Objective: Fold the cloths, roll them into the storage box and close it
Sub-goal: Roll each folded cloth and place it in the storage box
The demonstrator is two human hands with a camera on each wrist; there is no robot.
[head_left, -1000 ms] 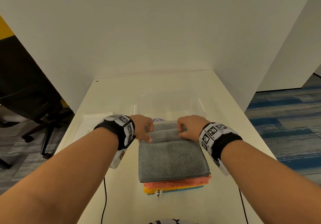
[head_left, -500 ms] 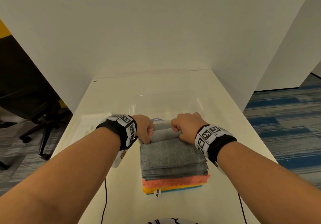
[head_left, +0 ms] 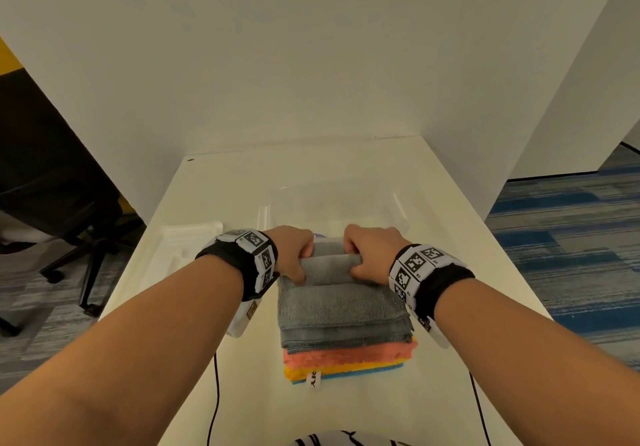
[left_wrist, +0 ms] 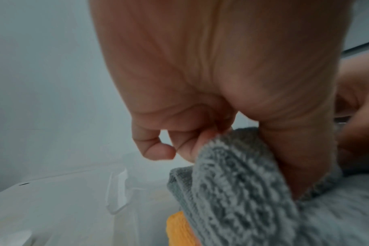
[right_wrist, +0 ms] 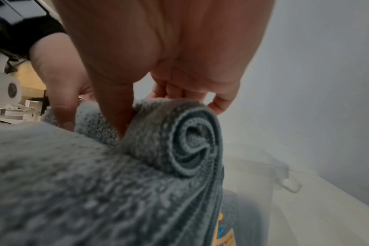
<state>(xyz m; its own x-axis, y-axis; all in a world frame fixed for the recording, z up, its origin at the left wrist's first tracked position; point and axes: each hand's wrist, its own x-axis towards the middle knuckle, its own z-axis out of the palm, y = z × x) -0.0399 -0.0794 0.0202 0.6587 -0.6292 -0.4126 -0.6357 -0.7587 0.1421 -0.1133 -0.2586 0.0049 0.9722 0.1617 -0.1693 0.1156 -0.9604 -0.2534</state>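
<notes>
Since a second ago we have worked the roll in the grey cloth [head_left: 341, 303] thicker and nearer to us; less flat cloth remains. It lies on top of the folded stack: orange cloth [head_left: 349, 355], yellow cloth [head_left: 298, 373], blue beneath. Our left hand [head_left: 294, 255] and right hand [head_left: 372, 255] each curl round an end of the roll, thumbs tucked against it. Soft, light, springy pile; we judge it will loosen if let go, so hold both ends. Clear storage box [head_left: 401, 210] stands open just beyond on the tabletop [head_left: 242, 411]; white lid [head_left: 187, 241] to its left.
</notes>
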